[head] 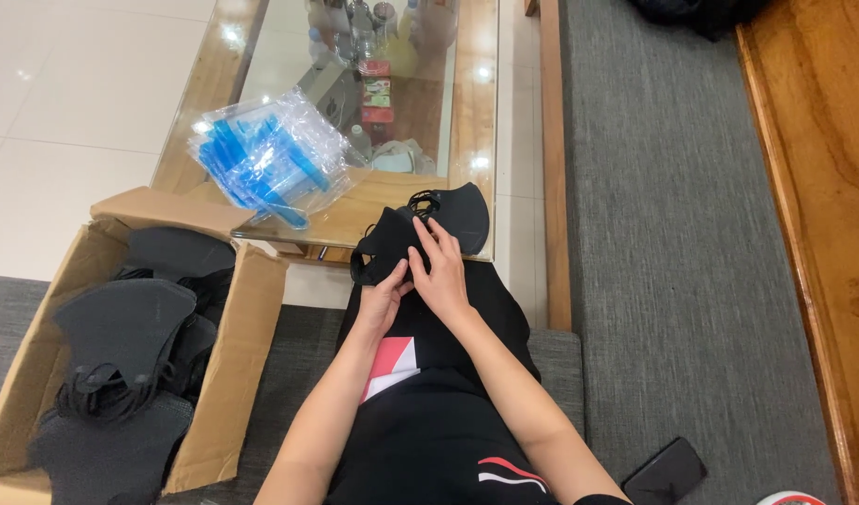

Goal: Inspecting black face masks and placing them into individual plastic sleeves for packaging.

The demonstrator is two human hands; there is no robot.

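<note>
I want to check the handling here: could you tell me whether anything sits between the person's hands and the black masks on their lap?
Nothing visible does. The left hand and right hand both rest directly on the stack of black masks on the lap.

Head view – steeply down, close over lap

Floor [64, 103]: pale glossy tiles, ceiling lights reflected. Bench [471, 122]: low, wooden frame, glass top with bright glare spots, a lower shelf showing through the glass. Sofa [672, 234]: grey woven cushions, running along the right and across the bottom. Wooden surround [817, 187]: warm orange-brown, varnished, at far right.
</note>
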